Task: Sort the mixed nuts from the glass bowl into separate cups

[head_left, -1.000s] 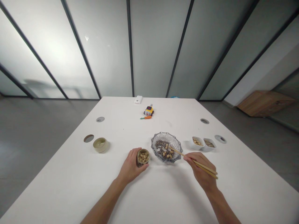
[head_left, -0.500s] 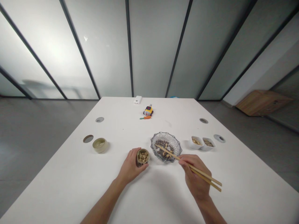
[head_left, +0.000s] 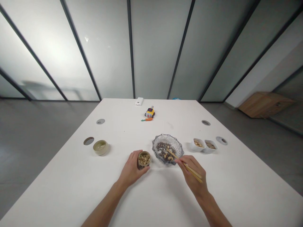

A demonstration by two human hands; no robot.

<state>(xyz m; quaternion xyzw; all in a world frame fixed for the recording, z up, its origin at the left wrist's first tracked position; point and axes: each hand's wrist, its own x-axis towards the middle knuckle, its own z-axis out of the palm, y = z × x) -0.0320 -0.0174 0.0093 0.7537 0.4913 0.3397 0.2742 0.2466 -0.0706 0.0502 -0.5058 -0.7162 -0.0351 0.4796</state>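
My left hand is wrapped round a small cup of pale nuts, close to the left side of a glass bowl. In that bowl lie small dark beans mixed with several pale nuts. A pair of wooden chopsticks is held in my right hand, at the bowl's near right edge. Their tips reach down among the beans and nuts. Whether anything is pinched between the tips is too small to tell.
An olive-green bowl stands at the left. Two white dishes, one with pale nuts and one with flat pieces, sit at the right. Farther back lie a toy carrot, a yellow toy car and a white device.
My right hand has moved slightly left, and the chopsticks have turned steeper, their tips shifting right inside the glass bowl. My left hand keeps its hold on the cup.
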